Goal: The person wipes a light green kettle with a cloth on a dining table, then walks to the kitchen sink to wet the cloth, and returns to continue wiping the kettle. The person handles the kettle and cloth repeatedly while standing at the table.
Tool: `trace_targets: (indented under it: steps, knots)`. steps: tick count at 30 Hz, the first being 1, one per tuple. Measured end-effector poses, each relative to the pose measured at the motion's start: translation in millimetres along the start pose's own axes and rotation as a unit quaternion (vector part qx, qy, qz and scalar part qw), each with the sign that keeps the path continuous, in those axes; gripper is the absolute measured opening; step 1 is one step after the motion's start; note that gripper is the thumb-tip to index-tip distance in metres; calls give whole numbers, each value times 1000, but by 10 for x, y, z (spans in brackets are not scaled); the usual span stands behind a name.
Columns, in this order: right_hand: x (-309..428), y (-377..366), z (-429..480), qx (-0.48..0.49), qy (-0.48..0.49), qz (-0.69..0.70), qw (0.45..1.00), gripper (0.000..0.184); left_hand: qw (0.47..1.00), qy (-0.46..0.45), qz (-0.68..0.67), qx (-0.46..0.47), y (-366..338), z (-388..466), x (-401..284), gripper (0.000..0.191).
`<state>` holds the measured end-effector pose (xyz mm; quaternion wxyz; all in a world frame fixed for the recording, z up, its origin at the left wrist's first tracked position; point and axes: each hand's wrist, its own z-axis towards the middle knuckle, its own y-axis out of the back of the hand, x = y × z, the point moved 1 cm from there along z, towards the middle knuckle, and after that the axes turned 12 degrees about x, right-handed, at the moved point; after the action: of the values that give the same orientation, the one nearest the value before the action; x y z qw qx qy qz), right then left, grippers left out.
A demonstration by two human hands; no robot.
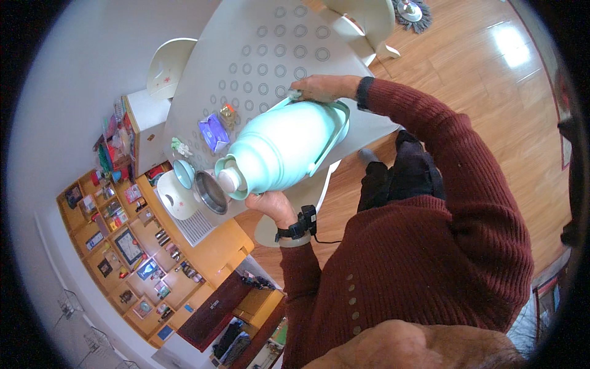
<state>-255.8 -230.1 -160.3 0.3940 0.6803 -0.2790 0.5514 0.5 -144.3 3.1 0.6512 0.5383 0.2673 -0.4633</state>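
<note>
A mint-green vacuum flask [283, 143] lies tilted over the table, its white stopper [230, 180] towards the lower left. My left hand [272, 206] grips the flask at its neck, by the collar; some fingers are hidden beneath. Up at the flask's lower body, my right hand [322, 88] rests against the side near the carrying handle [339, 133]. A small crumpled whitish wipe or tissue [294, 94] shows at its fingertips. Close to the stopper sits a round metal bowl [211, 193], with a pale-blue bowl [184, 174] beside it.
The table [216, 50] has a ring-patterned cover. On it lie a purple soft pack [214, 133], a small gold-and-orange packet [227, 115] and crumpled green-and-white scraps [182, 146]. Chairs [171, 67] stand around it. A wooden shelf unit [138, 240] holds small items. A mop [411, 14] is on the floor.
</note>
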Motion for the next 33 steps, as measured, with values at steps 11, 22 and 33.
trace_targets:
  steps: [11,22,33]
  knots:
    - [171,291,-1249,-154,-82,267,948,43,999,34,-39,-15,-29,1,-32,24]
    - [2279,-293,-968,-222,386,90,891,26,997,44,-30,50,62,-22,179,21]
    - [1804,-474,-1027,-387,275,11,880,20,999,20,-17,21,-32,-31,-44,29]
